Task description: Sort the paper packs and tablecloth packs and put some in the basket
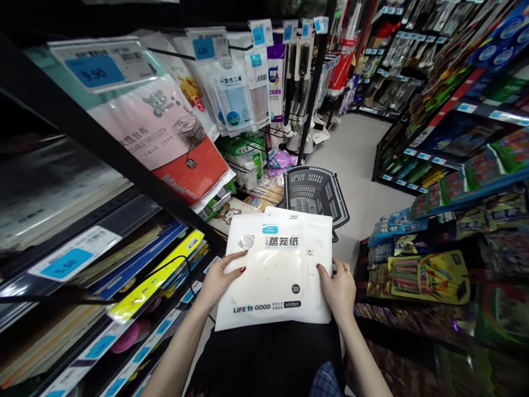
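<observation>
A flat white packet of steamer paper (264, 275), printed with black lettering and a blue label, is held in front of my body. Behind it, a second white packet (324, 223) shows along the top and right edges. My left hand (221, 278) grips the left edge, its thumb on the front. On the right side, my right hand (339, 289) pinches both packets, thumb in front and fingers behind. A ring and dark red nails are visible. The fingers behind the packets are partly hidden.
A grey shopping basket (308, 177) stands on the floor beyond the packets. Hanging tablecloth packs (165, 135) and face mask packs (231, 91) line the left shelves. Snack bags (427, 275) fill the right shelves. The grey aisle floor (351, 146) runs between them.
</observation>
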The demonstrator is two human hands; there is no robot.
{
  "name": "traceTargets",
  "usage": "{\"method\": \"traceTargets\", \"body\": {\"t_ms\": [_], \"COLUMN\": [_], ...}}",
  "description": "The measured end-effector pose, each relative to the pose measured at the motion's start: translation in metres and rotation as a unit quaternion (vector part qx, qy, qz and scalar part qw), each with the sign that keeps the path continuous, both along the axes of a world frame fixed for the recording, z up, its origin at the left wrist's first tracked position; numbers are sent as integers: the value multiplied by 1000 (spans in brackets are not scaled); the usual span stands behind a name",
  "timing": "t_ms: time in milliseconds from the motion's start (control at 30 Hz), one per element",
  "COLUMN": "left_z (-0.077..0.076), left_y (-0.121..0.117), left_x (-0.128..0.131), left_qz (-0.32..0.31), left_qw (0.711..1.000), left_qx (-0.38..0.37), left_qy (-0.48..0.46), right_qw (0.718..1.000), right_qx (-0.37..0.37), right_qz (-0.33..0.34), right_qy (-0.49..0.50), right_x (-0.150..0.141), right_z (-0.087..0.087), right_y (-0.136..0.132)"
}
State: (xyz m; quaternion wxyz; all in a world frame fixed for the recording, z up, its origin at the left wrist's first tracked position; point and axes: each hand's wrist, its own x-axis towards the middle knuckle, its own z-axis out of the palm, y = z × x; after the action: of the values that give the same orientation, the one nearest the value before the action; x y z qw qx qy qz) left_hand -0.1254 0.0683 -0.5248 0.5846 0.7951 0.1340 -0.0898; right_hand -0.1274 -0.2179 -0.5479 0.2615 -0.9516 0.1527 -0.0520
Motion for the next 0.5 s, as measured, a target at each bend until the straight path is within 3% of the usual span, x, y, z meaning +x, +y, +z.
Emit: {"method": "traceTargets", "body": {"t_ms": [167, 267, 333, 400, 500], "left_z": [0, 0, 1, 2, 1], "left_y": [13, 12, 10, 8, 6], "left_x": [0, -1, 0, 0, 1], "left_qz": [24, 27, 28, 24, 6], "left_qw": [1000, 1000, 1000, 1000, 1000], "left_qx": [1, 1, -1, -3, -9], "left_qy": [11, 6, 3, 4, -5], "right_qw": [996, 995, 999, 998, 978], "right_qx": [-83, -89, -32, 70, 208], "right_qz": [-6, -20, -18, -8, -12], "right_qy": [-7, -29, -17, 8, -21], "right_x": [-4, -2, 2, 6, 2], "right_z": [9, 10, 9, 12, 41], "right_y": [12, 18, 13, 2, -18]}}
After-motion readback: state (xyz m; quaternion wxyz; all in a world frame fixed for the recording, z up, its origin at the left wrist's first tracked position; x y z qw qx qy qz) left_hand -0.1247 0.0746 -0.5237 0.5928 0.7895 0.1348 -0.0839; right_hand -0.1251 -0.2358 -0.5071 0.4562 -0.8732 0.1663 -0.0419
